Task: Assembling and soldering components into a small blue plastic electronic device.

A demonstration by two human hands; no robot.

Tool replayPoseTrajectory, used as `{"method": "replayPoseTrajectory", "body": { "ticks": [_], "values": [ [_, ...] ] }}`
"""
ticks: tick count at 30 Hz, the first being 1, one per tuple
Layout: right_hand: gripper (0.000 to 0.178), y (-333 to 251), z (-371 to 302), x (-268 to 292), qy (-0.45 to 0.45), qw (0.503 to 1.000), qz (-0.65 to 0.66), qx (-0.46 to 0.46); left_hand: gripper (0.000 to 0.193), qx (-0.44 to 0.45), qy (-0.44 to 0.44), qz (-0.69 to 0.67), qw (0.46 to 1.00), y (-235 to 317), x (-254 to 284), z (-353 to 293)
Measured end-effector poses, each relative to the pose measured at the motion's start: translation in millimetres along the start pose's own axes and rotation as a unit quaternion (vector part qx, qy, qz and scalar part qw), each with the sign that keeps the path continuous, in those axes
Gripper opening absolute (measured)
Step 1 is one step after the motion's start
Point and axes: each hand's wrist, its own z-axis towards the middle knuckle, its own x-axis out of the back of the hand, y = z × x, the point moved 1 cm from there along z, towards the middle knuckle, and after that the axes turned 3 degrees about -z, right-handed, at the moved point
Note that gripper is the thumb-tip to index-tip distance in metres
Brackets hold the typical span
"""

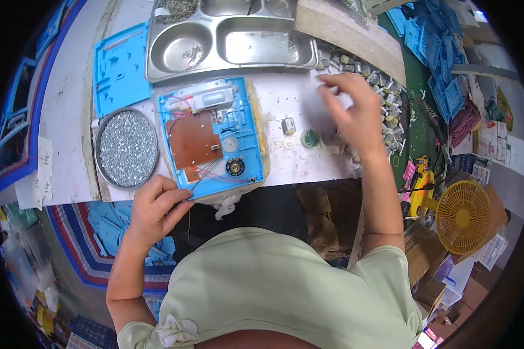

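A blue plastic casing half (250,139) lies in front of me with its inside up. It carries a brown circuit board (191,139), a small round speaker (235,167) and several thin wires. My left hand (154,208) is closed at the casing's near left corner, its fingertips pinching thin wires (189,224) whose ends hang below. My right hand (358,110) is raised over the right of the table, thumb and fingers apart, with nothing visible held. Nearest to it is a heap of small metal motors (390,110). A single motor (288,125) stands between casing and heap, beside a green round piece (310,138).
A round tray of small screws (127,148) sits left of the casing, below another blue casing half (121,67). A steel compartment tray (233,71) stands at the back. A wooden board (355,38) leans over the motors. At far right is a yellow fan (463,216).
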Motion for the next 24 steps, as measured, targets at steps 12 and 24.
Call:
{"method": "replayPoseTrajectory", "body": {
  "ticks": [12, 24],
  "values": [
    [0.032, 44, 53, -15, -0.014, 0.964, -0.211, -0.161, 0.026, 0.066, -0.072, 0.017, 0.995, 14, 10, 5],
    [0.016, -13, -22, 15, 0.124, 0.941, 0.234, -0.212, 0.021, -0.013, -0.126, 0.339, 0.932, -21, -47, 298]
  ]
}}
